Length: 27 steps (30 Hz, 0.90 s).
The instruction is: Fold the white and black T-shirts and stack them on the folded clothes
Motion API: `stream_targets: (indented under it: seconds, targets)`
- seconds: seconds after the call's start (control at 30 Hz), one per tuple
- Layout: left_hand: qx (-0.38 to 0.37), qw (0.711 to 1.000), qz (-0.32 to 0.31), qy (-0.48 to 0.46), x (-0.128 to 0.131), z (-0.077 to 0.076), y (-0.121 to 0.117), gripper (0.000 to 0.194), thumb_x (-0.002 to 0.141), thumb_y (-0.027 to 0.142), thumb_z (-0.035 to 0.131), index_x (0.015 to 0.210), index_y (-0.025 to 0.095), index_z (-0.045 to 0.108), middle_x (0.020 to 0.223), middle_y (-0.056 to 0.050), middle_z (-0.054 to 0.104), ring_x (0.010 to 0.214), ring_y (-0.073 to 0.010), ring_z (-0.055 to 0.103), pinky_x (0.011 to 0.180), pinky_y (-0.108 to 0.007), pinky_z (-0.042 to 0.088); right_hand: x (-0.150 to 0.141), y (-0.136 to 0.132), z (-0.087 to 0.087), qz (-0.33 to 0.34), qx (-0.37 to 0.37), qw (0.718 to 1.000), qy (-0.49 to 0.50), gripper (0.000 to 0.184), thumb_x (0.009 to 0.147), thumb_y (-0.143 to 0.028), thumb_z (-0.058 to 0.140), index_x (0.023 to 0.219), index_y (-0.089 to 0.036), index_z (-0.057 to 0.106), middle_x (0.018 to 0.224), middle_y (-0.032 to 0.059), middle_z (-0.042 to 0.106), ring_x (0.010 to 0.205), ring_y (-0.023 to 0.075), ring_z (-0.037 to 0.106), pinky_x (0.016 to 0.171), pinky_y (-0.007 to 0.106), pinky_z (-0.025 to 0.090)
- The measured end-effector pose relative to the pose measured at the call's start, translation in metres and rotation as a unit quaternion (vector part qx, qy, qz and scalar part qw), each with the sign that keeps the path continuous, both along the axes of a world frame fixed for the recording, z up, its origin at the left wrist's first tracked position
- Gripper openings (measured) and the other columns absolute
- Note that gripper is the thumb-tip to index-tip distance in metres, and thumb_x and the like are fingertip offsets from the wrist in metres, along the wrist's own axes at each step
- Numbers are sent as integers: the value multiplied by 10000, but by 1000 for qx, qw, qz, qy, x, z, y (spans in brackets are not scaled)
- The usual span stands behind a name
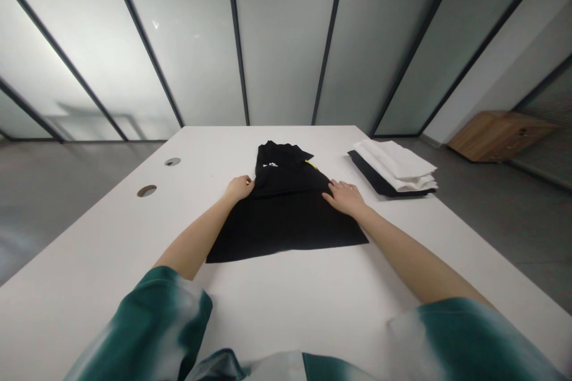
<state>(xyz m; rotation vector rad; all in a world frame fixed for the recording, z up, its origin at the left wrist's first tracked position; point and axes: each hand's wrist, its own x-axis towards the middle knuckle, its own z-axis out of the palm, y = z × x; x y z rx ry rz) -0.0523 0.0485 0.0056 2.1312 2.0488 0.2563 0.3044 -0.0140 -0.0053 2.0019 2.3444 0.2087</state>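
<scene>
A black garment lies on the white table in front of me, its wide, smooth part towards me. Its narrower far part is bunched and folded, with small white print and a short yellow strip on the right side. A crease runs across it between my two hands. At the left edge of the cloth, my left hand has its fingers curled in and closed on the fabric. My right hand rests on the right edge, fingers stretched out and fairly flat, thumb on the cloth.
To the right on the white table sits a stack of folded white cloth on top of black cloth. Two round holes pierce the tabletop at left. Frosted glass panels stand behind; a wooden cabinet is at far right.
</scene>
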Motion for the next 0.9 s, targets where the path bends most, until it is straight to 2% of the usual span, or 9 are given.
stream_targets:
  seconds: [0.1, 0.2, 0.33, 0.47, 0.53, 0.6, 0.7, 0.8, 0.9]
  targets:
    - [9, 1000, -23, -12, 7, 0, -2, 359, 907, 426, 477, 967, 187, 738, 1017, -132, 745, 1008, -291, 677, 855, -342, 505, 9, -8, 7, -18, 13, 999, -23, 536, 979, -480, 351, 1287, -148, 639, 1521, 153, 433, 1331, 341, 455, 1049, 498, 369]
    - [39, 998, 23, -38, 10, 3, 1, 352, 914, 399, 444, 896, 191, 728, 982, -142, 741, 968, -291, 681, 815, -346, 507, 11, -14, 16, 3, 24, 999, -43, 506, 983, -449, 347, 1124, -156, 735, 1461, 155, 507, 1305, 340, 473, 1032, 488, 374]
    - [34, 994, 60, -84, 6, 8, 14, 312, 902, 346, 435, 847, 184, 695, 903, -106, 736, 899, -248, 679, 761, -302, 497, 7, -11, 34, 23, -9, 998, -56, 586, 998, -461, 314, 945, -110, 781, 1058, 222, 720, 1130, 333, 612, 1020, 460, 369]
    - [-25, 996, -38, -76, 10, 9, 18, 259, 754, 274, 608, 979, 172, 685, 936, -80, 723, 886, -236, 670, 764, -292, 506, -5, 9, 46, 10, -41, 999, -27, 531, 998, -448, 342, 1017, -116, 757, 995, 213, 733, 1040, 320, 667, 993, 452, 392]
    - [-18, 994, -101, -47, 20, 9, 15, 461, 709, 250, 640, 1162, 165, 646, 1091, -107, 696, 992, -254, 657, 854, -316, 507, -14, 22, 43, 28, -14, 999, 13, 445, 981, -408, 404, 1179, -133, 694, 1173, 194, 693, 1128, 309, 630, 1001, 421, 405]
    - [2, 988, -154, -1, 33, 8, 8, 602, 731, 257, 623, 1323, 168, 567, 1265, -142, 626, 1140, -287, 608, 967, -368, 475, -26, 34, 34, 61, 21, 996, 54, 484, 960, -383, 462, 1360, -132, 567, 1415, 183, 545, 1270, 300, 535, 1048, 392, 387]
    - [30, 975, -207, 72, 53, 6, -3, 631, 790, 188, 533, 1419, 206, 493, 1466, -148, 482, 1308, -312, 492, 1065, -447, 408, -44, 48, 15, 102, 17, 991, 83, 580, 956, -382, 483, 1470, -118, 438, 1566, 168, 350, 1406, 285, 380, 1131, 383, 303]
    - [62, 955, -267, 115, 67, 2, -11, 611, 789, 104, 500, 1382, 245, 539, 1540, -95, 416, 1393, -290, 397, 1124, -462, 343, -56, 51, 2, 86, -11, 992, 89, 528, 982, -399, 425, 1436, -135, 484, 1528, 150, 421, 1399, 276, 386, 1135, 400, 291]
    - [67, 939, -322, 101, 75, 1, -12, 543, 773, 82, 510, 1269, 265, 637, 1520, -40, 459, 1408, -264, 380, 1157, -447, 306, -60, 47, 2, 28, 12, 995, 97, 503, 1005, -460, 345, 1343, -164, 571, 1420, 152, 541, 1302, 295, 489, 1077, 418, 342]
